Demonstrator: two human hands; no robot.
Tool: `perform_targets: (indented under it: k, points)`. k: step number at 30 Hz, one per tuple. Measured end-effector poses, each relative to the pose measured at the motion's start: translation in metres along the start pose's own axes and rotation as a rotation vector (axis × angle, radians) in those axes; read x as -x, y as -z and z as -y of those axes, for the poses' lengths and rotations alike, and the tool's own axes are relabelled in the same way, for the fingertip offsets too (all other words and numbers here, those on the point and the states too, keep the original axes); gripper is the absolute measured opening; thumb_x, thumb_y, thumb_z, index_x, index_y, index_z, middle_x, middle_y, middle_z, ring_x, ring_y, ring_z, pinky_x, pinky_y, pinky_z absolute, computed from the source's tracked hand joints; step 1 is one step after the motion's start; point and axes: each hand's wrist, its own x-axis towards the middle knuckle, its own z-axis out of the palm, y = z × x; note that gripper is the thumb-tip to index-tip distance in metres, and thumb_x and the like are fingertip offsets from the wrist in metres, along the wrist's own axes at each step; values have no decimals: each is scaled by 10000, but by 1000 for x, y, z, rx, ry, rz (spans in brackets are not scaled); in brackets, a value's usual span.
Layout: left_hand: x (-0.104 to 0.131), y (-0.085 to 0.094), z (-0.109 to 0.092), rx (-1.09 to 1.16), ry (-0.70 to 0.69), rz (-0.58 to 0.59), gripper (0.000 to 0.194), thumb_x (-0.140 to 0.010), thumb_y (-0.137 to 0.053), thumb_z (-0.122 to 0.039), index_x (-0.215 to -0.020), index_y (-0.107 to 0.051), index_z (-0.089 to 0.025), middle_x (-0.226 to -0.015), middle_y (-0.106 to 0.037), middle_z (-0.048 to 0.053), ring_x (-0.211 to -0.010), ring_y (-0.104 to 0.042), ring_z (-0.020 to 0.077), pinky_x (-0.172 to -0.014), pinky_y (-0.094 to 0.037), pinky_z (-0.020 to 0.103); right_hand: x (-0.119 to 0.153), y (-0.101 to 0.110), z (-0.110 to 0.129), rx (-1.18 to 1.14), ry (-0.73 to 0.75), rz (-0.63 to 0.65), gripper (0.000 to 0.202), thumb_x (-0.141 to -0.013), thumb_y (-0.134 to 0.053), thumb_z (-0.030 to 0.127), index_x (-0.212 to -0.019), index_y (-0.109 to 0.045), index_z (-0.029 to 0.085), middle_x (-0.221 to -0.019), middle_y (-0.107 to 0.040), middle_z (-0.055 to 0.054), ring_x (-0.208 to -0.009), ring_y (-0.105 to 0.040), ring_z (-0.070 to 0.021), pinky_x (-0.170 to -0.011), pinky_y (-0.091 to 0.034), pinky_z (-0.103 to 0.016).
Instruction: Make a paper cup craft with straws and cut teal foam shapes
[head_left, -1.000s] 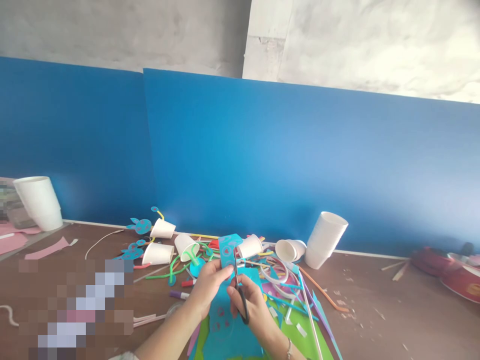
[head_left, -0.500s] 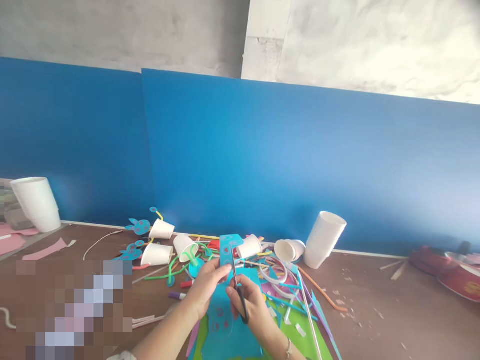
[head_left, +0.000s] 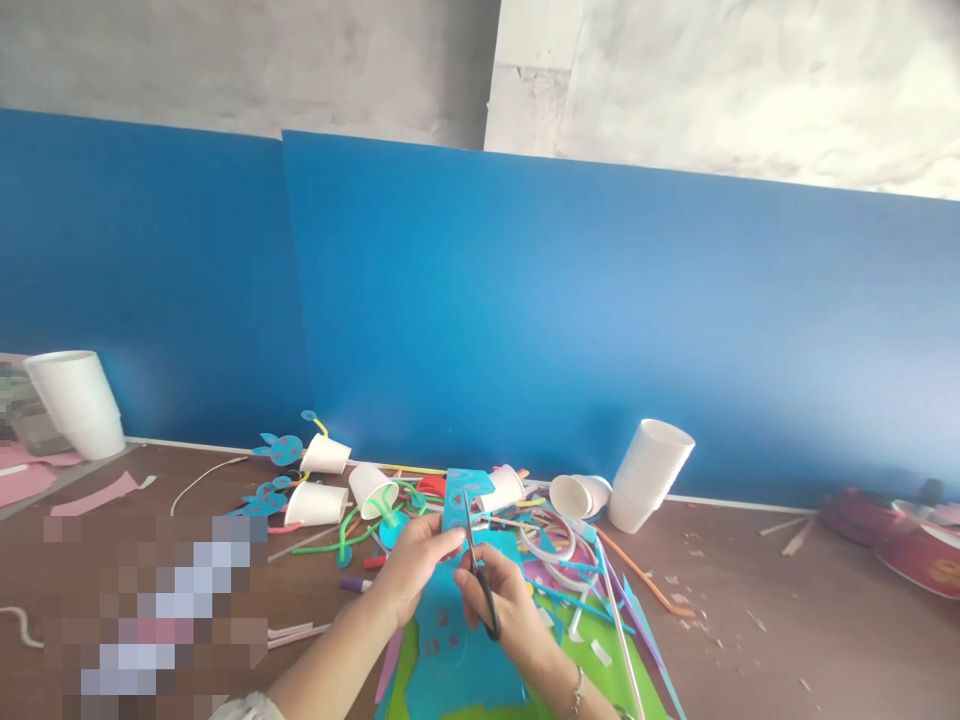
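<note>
Between the thumb and fingers of my left hand (head_left: pixel 421 556) is a small blue paper piece (head_left: pixel 459 492) with drawn markings, held upright. My right hand (head_left: pixel 501 598) grips black-handled scissors (head_left: pixel 489 608), whose blades point up against the paper. Below both hands lies a larger blue sheet (head_left: pixel 450 668) with reddish drawn marks, on top of green paper (head_left: pixel 592 655). White paper cups (head_left: pixel 373 490) lie on their sides just beyond my hands, some with green pipe cleaners and blue cutouts attached.
Stacked white cups (head_left: pixel 651 475) stand at the right, and another stack (head_left: pixel 77 405) at the far left. Coloured strips and pipe cleaners (head_left: pixel 555 545) are tangled right of my hands. A red container (head_left: pixel 926 550) sits far right. A blue partition (head_left: pixel 480 300) runs behind the brown table (head_left: pixel 750 620).
The blue paper piece has turned slightly and shifted a little to the right, with the scissors still at it. The view has moved slightly.
</note>
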Motion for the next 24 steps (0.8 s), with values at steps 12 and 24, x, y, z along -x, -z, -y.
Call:
perform_targets:
  k: [12,24]
  points:
    - [1,4,-7,-8,7,-10,162,-636,-697,-292,-674,-658,-139,-602,-555,-11,-603,-433,125,-627,-328,250,-1,2,2,34,-45,27,361,-761,-669,506,-766,-514,180,-419,-474,77,-365,-370,-65,-384,-252,-186]
    - [5,-5,-1,91,25,-39,210,-623,-701,-333,-666,-608,-150,-562,-484,-33,-570,-419,116,-546,-317,235,-1,-1,1,-9,5,28,394,-749,-666,535,-807,-515,176,-480,-502,68,-410,-419,-76,-403,-298,-187]
